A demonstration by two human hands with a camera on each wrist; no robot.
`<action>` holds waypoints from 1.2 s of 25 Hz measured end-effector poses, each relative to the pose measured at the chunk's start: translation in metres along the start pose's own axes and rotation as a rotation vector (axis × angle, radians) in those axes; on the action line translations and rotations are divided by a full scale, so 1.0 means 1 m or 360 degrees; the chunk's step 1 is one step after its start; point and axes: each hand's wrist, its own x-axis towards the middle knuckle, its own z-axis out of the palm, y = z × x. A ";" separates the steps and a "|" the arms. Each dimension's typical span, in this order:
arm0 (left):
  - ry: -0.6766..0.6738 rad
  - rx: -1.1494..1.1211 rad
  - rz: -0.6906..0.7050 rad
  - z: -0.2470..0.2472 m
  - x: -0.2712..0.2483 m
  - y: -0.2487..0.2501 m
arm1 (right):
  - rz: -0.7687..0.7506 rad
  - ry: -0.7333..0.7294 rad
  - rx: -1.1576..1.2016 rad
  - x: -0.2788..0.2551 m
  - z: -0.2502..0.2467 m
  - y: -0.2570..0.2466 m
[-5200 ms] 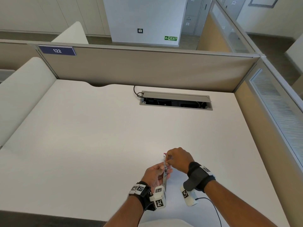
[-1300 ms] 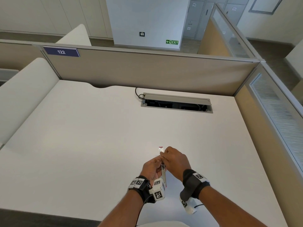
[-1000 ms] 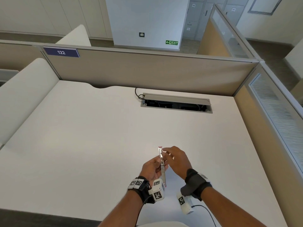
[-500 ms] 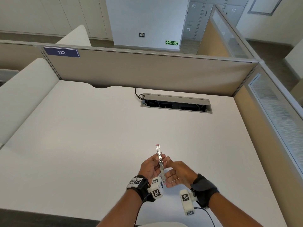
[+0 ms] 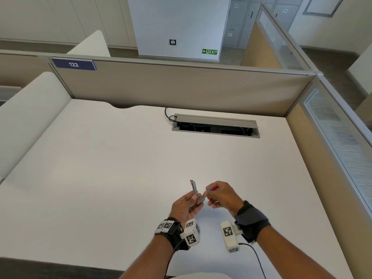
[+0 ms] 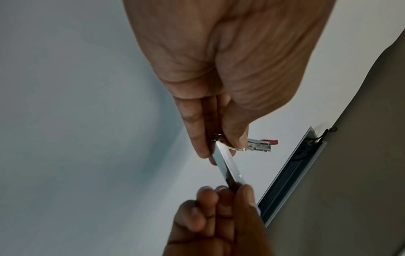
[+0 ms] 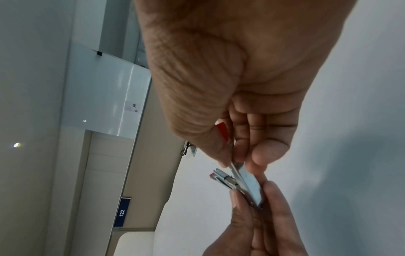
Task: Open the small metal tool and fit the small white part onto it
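A small metal tool (image 5: 194, 189) with a red tip is held above the white desk (image 5: 100, 168), its two arms spread in a V. My left hand (image 5: 196, 198) pinches the hinge end, thumb and fingers curled round it (image 6: 219, 143). The red-tipped arm (image 6: 259, 146) points away from me. The flat metal arm (image 6: 228, 166) slants toward my right hand (image 5: 208, 195), which pinches its far end between thumb and fingertips (image 7: 236, 162). A red piece (image 7: 222, 129) shows inside the right hand's grip. I cannot make out a white part in any view.
An open cable box (image 5: 215, 125) is set into the desk at the back, with a black cable (image 5: 168, 115) beside it. Beige partitions (image 5: 181, 85) close the back and right sides. A thin cable (image 5: 255, 256) trails from my right wrist.
Half a second ago the tool was straight and shut, with my right hand open palm-up beside it. Now the right hand pinches one arm, which has swung out to the right.
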 end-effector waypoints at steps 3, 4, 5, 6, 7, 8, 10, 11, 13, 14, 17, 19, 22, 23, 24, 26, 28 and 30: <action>-0.0044 0.0048 -0.0022 0.005 -0.008 -0.003 | -0.0064 0.0161 -0.0118 0.010 0.009 0.000; -0.0054 0.0047 -0.0021 0.007 -0.011 -0.004 | -0.0074 0.0205 -0.0167 0.014 0.013 0.001; -0.0059 0.0044 -0.0017 0.009 -0.013 -0.005 | -0.0078 0.0255 -0.0219 0.016 0.016 0.003; -0.0061 0.0052 -0.0005 0.011 -0.016 -0.005 | -0.0085 0.0297 -0.0267 0.016 0.020 0.003; -0.0062 0.0072 0.0014 0.013 -0.018 -0.006 | -0.0099 0.0326 -0.0332 0.017 0.024 0.004; -0.0061 0.0098 0.0040 0.015 -0.020 -0.006 | -0.0123 0.0346 -0.0427 0.017 0.028 0.004; -0.0082 0.0167 0.0093 0.019 -0.023 -0.008 | -0.0153 0.0402 -0.0705 0.016 0.033 0.006; -0.0090 0.0209 0.0116 0.020 -0.024 -0.010 | -0.0166 0.0441 -0.0820 0.017 0.036 0.006; -0.0089 0.0274 0.0149 0.021 -0.025 -0.012 | -0.0183 0.0485 -0.0895 0.020 0.039 0.006; -0.0088 0.0301 0.0159 0.022 -0.025 -0.013 | -0.0192 0.0488 -0.0900 0.022 0.039 0.006; -0.0078 0.0359 0.0167 0.021 -0.023 -0.012 | -0.0183 0.0449 -0.0905 0.025 0.038 0.009; -0.0072 0.0401 0.0167 0.022 -0.021 -0.012 | -0.0188 0.0442 -0.0902 0.028 0.036 0.010; -0.0073 0.0475 0.0184 0.024 -0.017 -0.009 | -0.0218 0.0454 -0.0868 0.032 0.034 0.008; -0.0067 0.0490 0.0199 0.024 -0.016 -0.007 | -0.0212 0.0442 -0.0844 0.034 0.032 0.008; -0.0057 0.0497 0.0216 0.025 -0.014 -0.006 | -0.0215 0.0423 -0.0818 0.037 0.031 0.009; -0.0011 0.0512 0.0240 0.025 -0.009 -0.004 | -0.0214 0.0361 -0.0739 0.043 0.028 0.009; 0.0044 0.0577 0.0278 0.024 -0.002 -0.003 | -0.0157 0.0299 -0.0587 0.049 0.025 0.009; 0.0100 0.0733 0.0340 0.022 0.005 -0.003 | -0.0094 0.0268 -0.0502 0.055 0.024 0.010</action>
